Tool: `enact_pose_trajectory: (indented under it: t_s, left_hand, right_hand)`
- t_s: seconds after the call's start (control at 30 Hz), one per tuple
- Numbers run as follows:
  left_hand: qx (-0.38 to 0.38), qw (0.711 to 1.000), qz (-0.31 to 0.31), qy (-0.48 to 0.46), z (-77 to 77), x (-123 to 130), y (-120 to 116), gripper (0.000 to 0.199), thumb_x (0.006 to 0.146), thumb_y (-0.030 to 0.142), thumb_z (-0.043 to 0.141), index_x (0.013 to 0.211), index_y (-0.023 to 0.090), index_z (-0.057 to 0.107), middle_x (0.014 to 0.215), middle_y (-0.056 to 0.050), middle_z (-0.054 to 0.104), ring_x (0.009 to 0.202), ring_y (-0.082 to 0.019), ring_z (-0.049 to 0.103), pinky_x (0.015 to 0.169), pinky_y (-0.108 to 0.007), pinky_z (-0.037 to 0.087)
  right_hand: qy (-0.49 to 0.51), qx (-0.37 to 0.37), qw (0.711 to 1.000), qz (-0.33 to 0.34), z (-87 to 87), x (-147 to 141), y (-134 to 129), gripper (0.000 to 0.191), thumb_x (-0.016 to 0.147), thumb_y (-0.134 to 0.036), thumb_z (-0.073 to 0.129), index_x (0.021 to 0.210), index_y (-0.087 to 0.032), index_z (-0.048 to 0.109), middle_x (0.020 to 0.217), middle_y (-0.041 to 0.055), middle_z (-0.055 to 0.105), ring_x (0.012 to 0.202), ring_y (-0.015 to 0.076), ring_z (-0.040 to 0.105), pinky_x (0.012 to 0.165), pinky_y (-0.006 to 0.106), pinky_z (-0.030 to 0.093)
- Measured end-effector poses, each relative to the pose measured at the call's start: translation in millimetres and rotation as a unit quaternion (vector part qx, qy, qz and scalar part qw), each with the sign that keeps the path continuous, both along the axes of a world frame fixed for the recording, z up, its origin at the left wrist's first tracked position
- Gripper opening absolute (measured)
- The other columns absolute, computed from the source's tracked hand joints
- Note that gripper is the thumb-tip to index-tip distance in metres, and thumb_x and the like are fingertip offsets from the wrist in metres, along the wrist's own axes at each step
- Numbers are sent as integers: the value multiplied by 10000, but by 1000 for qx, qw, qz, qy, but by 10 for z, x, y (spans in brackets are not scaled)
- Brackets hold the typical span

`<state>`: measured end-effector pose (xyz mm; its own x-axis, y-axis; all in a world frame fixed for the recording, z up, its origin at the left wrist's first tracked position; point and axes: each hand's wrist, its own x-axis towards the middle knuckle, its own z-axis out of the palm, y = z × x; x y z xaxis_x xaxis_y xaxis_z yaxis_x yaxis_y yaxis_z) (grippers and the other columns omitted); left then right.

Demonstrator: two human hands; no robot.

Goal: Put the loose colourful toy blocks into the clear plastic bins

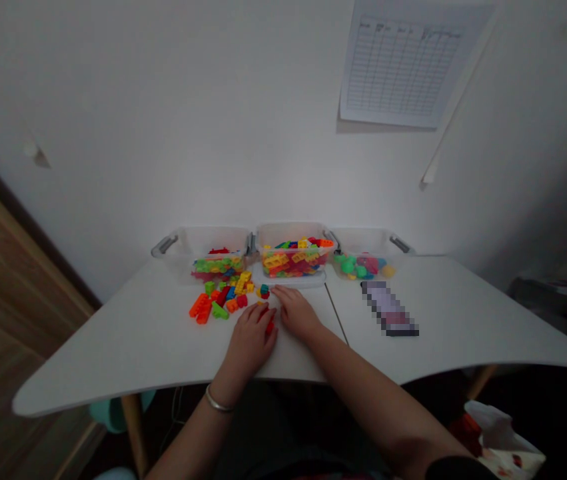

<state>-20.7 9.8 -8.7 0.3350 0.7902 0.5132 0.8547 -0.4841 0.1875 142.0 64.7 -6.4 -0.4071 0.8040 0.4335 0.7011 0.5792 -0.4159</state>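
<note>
- A white wall [163,133] rises behind everything, with a printed paper grid chart [403,63] fixed high on its right side
- The white table [113,353] fills the middle of the scene, a thin dark seam [336,312] running across it right of centre, and a wooden panel [13,287] stands along its left side
- Three see-through plastic bins with grey handles sit side by side at the far edge: the left bin [213,241] holds mostly green and red bricks, the middle bin [293,233] is packed with yellow, red and orange bricks, and the right bin [366,241] holds rounded teal, pink and yellow pieces
- A white plastic bag [508,440] sits on the floor at near right, below the table
- The person's left hand [250,340], with a metal bangle [218,400] on its wrist, rests curled and narrow on the tabletop (whether it actually grips anything, I cannot tell from here)
- The right hand [296,313] lies just beside it, fingers loosely together and pointing far, holding nothing that shows
- A loose pile of orange, green, yellow, red and blue bricks [218,300] spreads just left of both hands, in front of the left and middle bins
- A pixelated flat object [388,308] lies on the table right of the hands, too blurred to name
- One small red brick [270,327] sits between the hands, touching the left hand's edge
</note>
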Motion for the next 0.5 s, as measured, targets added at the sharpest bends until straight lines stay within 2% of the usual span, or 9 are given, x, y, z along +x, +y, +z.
enact_pose_trajectory:
  t_s: [0.23,0.4,0.5]
  left_hand:
    - [11,1000,0,-5,-47,3,26,374,850,245,530,1206,188,630,1257,-133,626,1203,-293,539,1060,-504,444]
    - [8,1000,-1,-3,-33,-4,19,376,858,254,517,1209,178,629,1249,-131,632,1197,-292,538,1060,-500,441]
    - [-1,1000,2,5,-5,-6,2,381,867,257,514,1214,151,630,1265,-139,627,1208,-299,524,1068,-490,436]
  right_hand:
    - [-59,11,997,41,68,-94,84,621,860,-69,451,1462,-219,419,1573,86,325,1340,222,444,1091,395,405]
    - [-67,18,995,67,67,-114,163,587,861,-77,495,1429,-219,463,1552,87,368,1329,218,457,1097,399,390]
    - [-35,11,999,38,45,-118,160,507,861,-58,478,1347,-191,537,1474,105,481,1303,195,479,1092,374,384]
